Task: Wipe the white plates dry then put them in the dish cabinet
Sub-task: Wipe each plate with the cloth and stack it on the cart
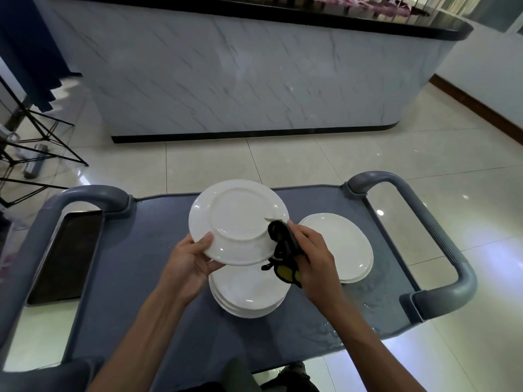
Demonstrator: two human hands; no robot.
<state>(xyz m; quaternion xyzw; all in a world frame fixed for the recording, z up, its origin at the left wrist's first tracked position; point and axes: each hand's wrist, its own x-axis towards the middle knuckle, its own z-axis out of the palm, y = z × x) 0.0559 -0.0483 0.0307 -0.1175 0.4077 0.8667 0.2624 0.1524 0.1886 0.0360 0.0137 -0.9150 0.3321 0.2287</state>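
Observation:
My left hand [192, 258] grips a white plate [237, 219] by its near-left rim, tilted with its underside facing me, above the cart. My right hand [311, 256] holds a black and yellow cloth [283, 250] against the plate's lower right rim. Below the held plate sits a stack of white plates [246, 295] on the grey cart top [135, 267]. To the right a second, lower stack of white plates [342, 247] lies flat on the cart. No dish cabinet is in view.
The cart has grey handles on the left [85, 196] and right [441, 227], with water drops on its right side [376, 295]. A marble-look counter [254, 75] stands ahead across the tiled floor. Black stand legs [42, 137] spread at the far left.

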